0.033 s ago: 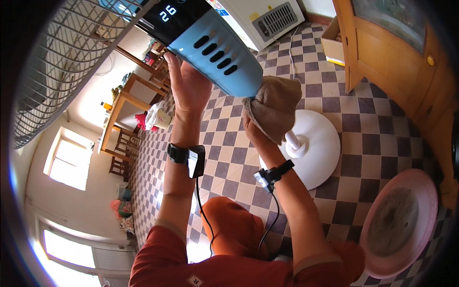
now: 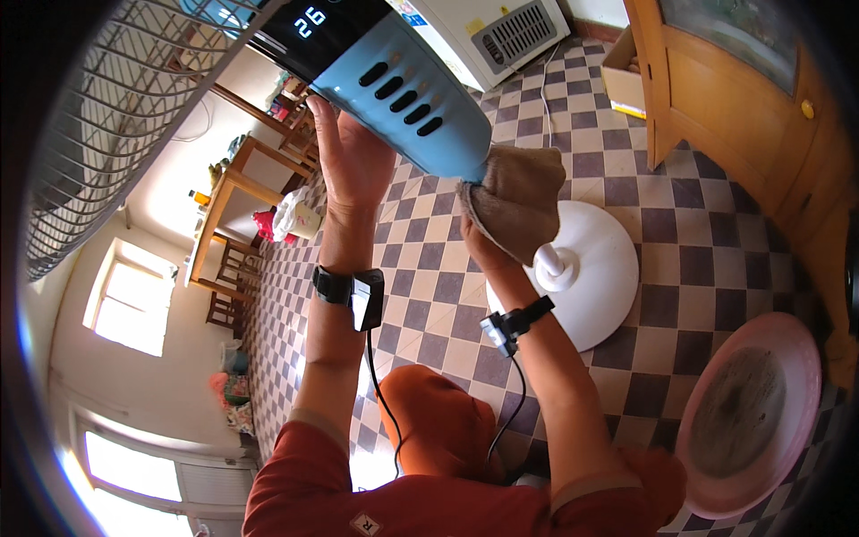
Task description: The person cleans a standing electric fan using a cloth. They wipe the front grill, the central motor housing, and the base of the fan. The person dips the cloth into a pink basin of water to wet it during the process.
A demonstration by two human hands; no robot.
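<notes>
A floor fan with a blue-and-black control housing (image 2: 416,112) fills the top; its display is lit and several dark slots run across it. My left hand (image 2: 353,161) is raised behind the housing, palm toward it, thumb up along its edge; its fingers are hidden there, and it appears to hold the fan. My right hand (image 2: 483,240) grips a brown cloth (image 2: 522,201), which covers most of its fingers. The cloth touches the housing's lower end. Beneath it stands the fan's round white base (image 2: 595,286). The wire grille (image 2: 134,107) reaches into the upper left.
A pink basin (image 2: 801,394) with murky contents lies at the lower right. Beside me on the right is a wooden cabinet (image 2: 734,98), with a cardboard box (image 2: 622,85) next to it. A white appliance (image 2: 465,54) stands behind the fan; a wooden table (image 2: 219,210) is off left.
The cloth's folds have shifted slightly, with my right hand moving a little along the housing's lower end. The housing has edged slightly up and left in view. My left hand stays behind it.
</notes>
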